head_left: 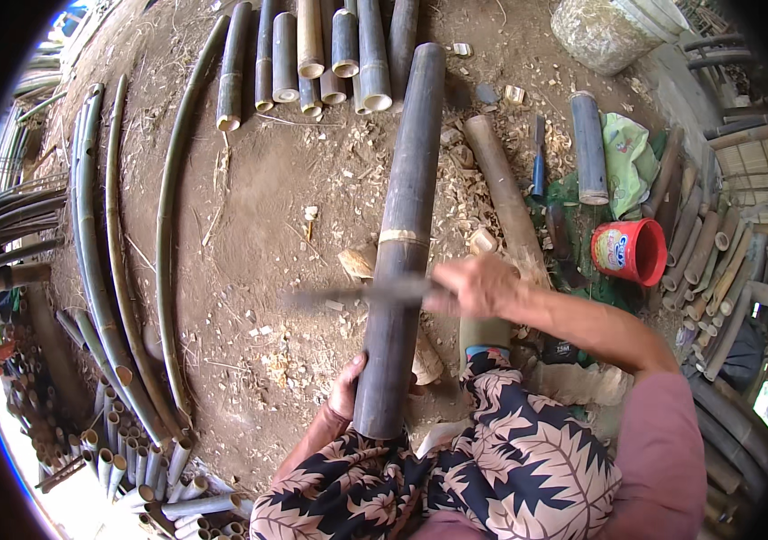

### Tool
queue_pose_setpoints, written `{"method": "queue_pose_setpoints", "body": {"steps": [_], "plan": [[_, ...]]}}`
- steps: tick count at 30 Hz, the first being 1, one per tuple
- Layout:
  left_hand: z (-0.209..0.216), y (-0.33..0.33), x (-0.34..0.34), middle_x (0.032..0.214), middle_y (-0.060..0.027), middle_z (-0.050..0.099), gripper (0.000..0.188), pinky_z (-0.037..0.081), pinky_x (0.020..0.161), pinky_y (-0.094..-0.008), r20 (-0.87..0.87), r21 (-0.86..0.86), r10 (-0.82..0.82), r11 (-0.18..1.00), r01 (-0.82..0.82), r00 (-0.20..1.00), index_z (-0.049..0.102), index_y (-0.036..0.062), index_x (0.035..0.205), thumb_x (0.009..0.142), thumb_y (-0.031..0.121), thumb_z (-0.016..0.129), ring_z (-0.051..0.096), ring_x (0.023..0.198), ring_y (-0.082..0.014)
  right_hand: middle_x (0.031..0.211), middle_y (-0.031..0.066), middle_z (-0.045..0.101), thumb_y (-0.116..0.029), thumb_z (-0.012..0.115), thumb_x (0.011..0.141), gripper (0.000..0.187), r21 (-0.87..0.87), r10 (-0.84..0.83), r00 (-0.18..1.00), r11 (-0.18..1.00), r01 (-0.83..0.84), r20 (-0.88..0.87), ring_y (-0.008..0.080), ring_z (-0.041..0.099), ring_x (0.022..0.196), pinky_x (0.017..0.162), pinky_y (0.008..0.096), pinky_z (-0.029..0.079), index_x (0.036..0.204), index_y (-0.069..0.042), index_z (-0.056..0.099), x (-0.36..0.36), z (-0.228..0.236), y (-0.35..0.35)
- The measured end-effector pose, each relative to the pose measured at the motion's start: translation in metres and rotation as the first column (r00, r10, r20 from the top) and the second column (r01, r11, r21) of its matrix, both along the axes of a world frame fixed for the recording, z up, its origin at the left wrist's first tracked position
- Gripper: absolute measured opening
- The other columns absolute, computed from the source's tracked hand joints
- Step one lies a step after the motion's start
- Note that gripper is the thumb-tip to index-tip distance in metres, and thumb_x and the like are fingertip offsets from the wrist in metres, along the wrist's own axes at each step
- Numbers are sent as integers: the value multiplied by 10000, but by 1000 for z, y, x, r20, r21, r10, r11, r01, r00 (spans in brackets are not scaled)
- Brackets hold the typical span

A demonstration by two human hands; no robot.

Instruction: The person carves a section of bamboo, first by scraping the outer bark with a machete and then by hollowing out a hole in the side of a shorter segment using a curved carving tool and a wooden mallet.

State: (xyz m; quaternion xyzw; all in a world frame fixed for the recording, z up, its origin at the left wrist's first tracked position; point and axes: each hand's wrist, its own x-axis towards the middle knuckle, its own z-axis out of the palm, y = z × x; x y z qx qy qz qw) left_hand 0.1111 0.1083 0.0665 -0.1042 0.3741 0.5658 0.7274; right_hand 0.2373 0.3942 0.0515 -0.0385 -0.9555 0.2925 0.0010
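Head view, described for a listener who cannot see it.

Asker: What is in the hands?

Describer: A long, thick, dark brown bamboo pole (pixel 402 243) lies lengthwise away from the person, its near end propped against the lap and its far end reaching toward a row of cut bamboo sections (pixel 330 54) on the bare earth floor (pixel 249 225). The left hand (pixel 345 387) is wrapped around the left side of the pole near its lower end, fingers closed on it. The right hand (pixel 478 286) is closed around the handle of a long flat knife blade (pixel 357 292), which is blurred and lies across the pole just below a pale ring at one of its joints.

Asker: How would that pole handle?

Describer: I judge it stiff and fairly heavy, a rigid tube that will not bend. Its skin looks smooth, so it may roll or slip. Hold it low, near the lap, well clear of the blade.

Asker: What else is nearby?

Describer: A second brown bamboo length (pixel 503 189) lies just to the right. Further right stand a red plastic cup (pixel 629 250) and a green cloth (pixel 629 157). Long thin green bamboo strips (pixel 123 270) curve along the left. Pale shavings litter the ground.
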Motion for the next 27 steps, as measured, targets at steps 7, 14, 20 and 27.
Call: {"method": "queue_pose_setpoints", "body": {"steps": [7,14,20,27], "plan": [[-7,4,-1,1135,-277,649,908,558,869,-402,34,76,4,997,-7,999,482,-69,1326,852,702,553,674,1017,-337,523,61,517,-539,543,965,512,-69,-235,959,971,227,-160,204,517,399,368,362,440,755,-73,584,-9,-11,5],[-19,-11,6,1156,-251,646,927,553,915,-444,128,-16,64,998,-62,990,443,-65,1372,836,667,632,684,1002,-353,495,61,520,-586,505,965,567,-90,-318,944,946,310,-90,225,541,404,373,377,440,761,-61,576,-10,-25,18],[-16,-5,-2,1161,-288,634,894,537,932,-483,141,31,-3,1000,-1,990,443,-79,1362,868,655,576,662,1041,-405,516,37,497,-639,435,971,624,-107,-509,853,847,520,114,179,473,396,354,366,426,648,-109,504,-17,-36,26],[-15,5,-4,1185,-300,627,903,524,961,-457,48,51,-34,998,32,998,453,-86,1360,872,670,533,662,1052,-391,470,-31,415,-726,300,962,683,58,-270,939,956,288,-211,80,332,356,275,300,291,634,-146,451,-9,-45,22]]}}
